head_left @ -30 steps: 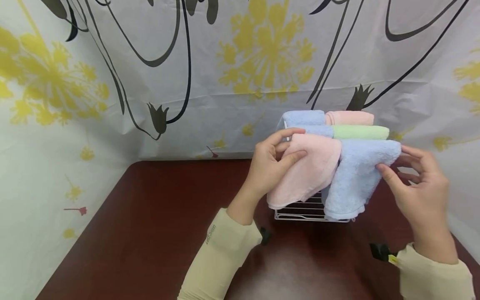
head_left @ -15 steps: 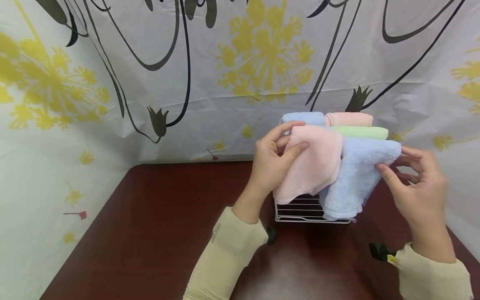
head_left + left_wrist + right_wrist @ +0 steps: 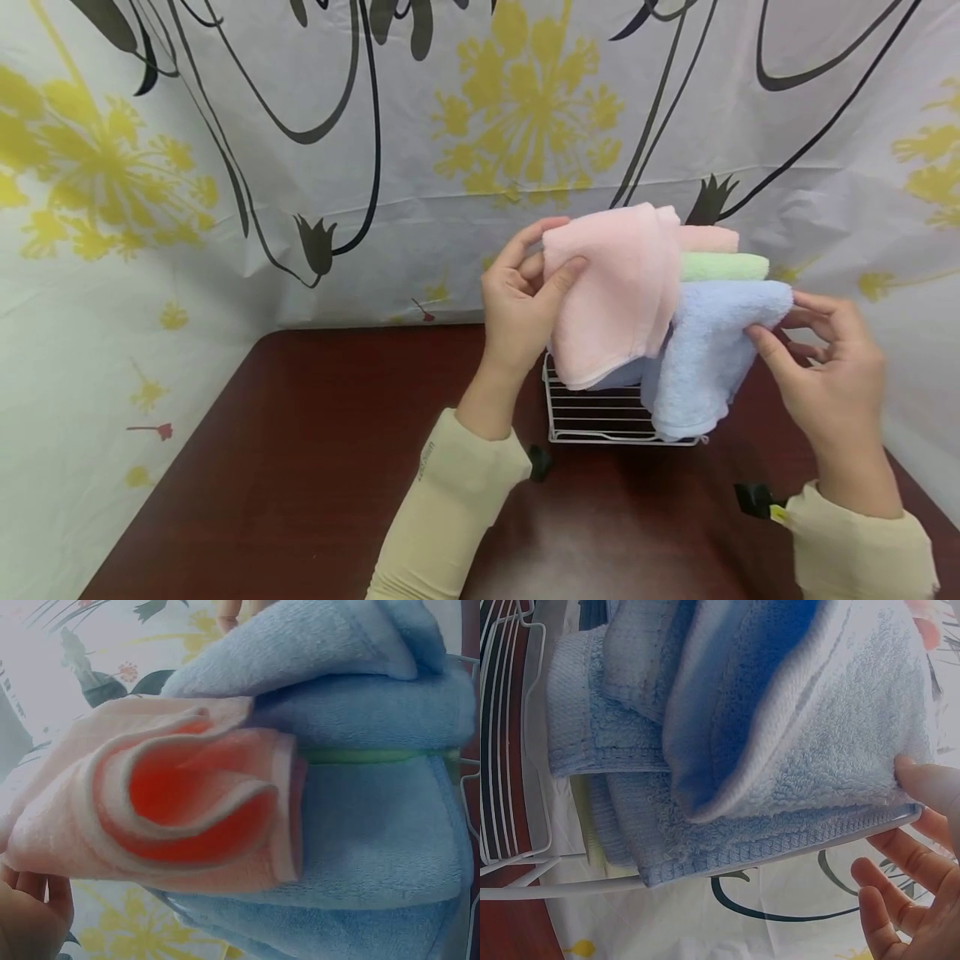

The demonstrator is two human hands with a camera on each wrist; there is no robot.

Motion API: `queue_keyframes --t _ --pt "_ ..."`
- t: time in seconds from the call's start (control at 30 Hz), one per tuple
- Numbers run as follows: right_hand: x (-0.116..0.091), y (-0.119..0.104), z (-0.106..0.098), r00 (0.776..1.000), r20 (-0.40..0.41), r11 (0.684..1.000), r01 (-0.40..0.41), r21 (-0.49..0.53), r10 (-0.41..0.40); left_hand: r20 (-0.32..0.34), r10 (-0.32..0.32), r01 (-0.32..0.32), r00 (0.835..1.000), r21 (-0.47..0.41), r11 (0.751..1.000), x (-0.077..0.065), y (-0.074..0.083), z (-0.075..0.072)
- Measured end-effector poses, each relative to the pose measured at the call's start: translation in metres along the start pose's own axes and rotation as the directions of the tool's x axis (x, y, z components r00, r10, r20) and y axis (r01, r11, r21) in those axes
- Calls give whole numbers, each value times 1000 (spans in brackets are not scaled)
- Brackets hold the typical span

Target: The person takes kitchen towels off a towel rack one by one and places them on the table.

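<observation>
My left hand [image 3: 517, 312] pinches the upper left edge of a pink towel [image 3: 611, 292], which hangs lifted and folded over in front of a white wire rack [image 3: 600, 417]. In the left wrist view the pink towel [image 3: 180, 795] shows its loose, curled lower edges. My right hand [image 3: 836, 362] pinches the top right corner of a light blue towel [image 3: 705, 358] draped at the rack's front right. In the right wrist view the thumb lies on the blue towel [image 3: 840, 727], with fingers behind it. Blue cloth shows beneath the pink towel.
Behind the front towels, a green towel [image 3: 723, 267] and another pink towel [image 3: 708, 239] hang in rows on the rack. The rack stands on a dark red-brown table [image 3: 337, 467]. A white floral-patterned sheet [image 3: 420, 167] rises behind the table.
My left hand has raised the pink towel up and slightly left, so it covers the blue towels behind and bares more rack wires. The right hand has barely moved.
</observation>
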State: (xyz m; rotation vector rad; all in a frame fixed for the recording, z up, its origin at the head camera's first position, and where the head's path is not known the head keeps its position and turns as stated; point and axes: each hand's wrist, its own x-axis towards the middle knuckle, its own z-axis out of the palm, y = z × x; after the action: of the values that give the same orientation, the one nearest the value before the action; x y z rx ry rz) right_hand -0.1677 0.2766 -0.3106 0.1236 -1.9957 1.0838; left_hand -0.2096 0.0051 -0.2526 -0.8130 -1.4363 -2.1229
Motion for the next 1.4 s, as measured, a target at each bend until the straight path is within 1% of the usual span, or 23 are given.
queue_keyframes --t 0.1,0.2,0.33,0.5,0.6,0.67,0.77,0.9,1.0,1.17,1.23,1.3,1.4 --pt "1 0 1 1000 0 1000 -3 13 3 -58 35 -36 998 -18 999 1 1 -1" --pt "1 0 1 1000 1 1000 -3 18 3 -122 56 -62 991 -41 997 1 1 -2" --pt "2 0 2 1000 8 1000 -6 20 6 -198 80 -95 977 -67 993 1 1 -2" --pt "2 -1 4 1000 24 1000 -7 20 6 -277 108 -140 955 -101 985 1 2 -3" --pt "2 -2 4 1000 27 1000 -4 17 3 -319 136 -180 938 -113 977 2 3 -4" --pt "2 -2 4 1000 27 1000 -3 18 2 -350 157 -207 924 -110 972 3 5 -6" --pt "2 -3 5 1000 28 1000 -5 23 5 -405 191 -251 894 -101 963 5 8 -9" --pt "2 -2 4 1000 29 999 -10 30 9 -474 242 -316 847 -81 945 7 13 -16" --pt "1 -2 4 1000 24 999 -12 33 12 -503 266 -346 822 -70 936 8 17 -23" --pt "0 -1 2 1000 20 999 -11 36 10 -540 282 -353 793 -30 935 8 23 -35" --pt "0 -1 2 1000 21 999 -11 40 11 -548 288 -350 785 -10 937 8 24 -40" --pt "0 -1 1 1000 20 999 -14 44 13 -552 292 -346 781 7 938 7 24 -45" --pt "0 0 0 1000 15 999 -17 48 17 -546 303 -342 781 33 939 6 23 -54"
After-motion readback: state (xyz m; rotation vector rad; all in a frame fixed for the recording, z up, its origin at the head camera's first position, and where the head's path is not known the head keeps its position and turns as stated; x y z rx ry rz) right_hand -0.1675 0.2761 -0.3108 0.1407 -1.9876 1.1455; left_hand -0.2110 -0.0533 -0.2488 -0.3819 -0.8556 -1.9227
